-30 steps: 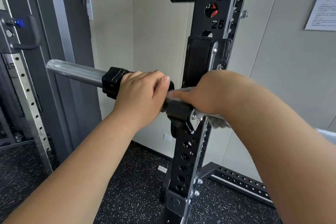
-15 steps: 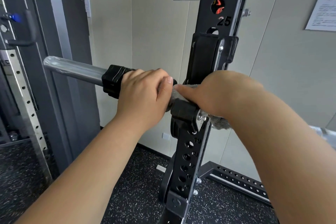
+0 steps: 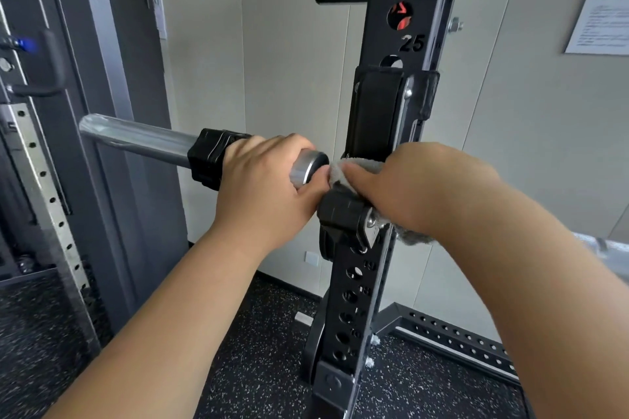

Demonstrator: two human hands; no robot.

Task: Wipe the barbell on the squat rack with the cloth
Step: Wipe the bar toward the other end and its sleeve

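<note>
Grip is taken on both sides of the rack post: the left hand [image 3: 262, 187] is curled round the barbell [image 3: 136, 138] beside its black collar [image 3: 207, 160], and the right hand [image 3: 415, 187] is wrapped over the grey cloth [image 3: 340, 169], which is pinched against the bar where it lies in the J-hook [image 3: 343, 214]. The steel bar is judged heavy, stiff and slick, best steadied at the sleeve; the soft cloth can be bunched round it. On the upright [image 3: 381, 44], 25, 26 and 27 are read. A wall notice [image 3: 606, 3] cannot be read.
</note>
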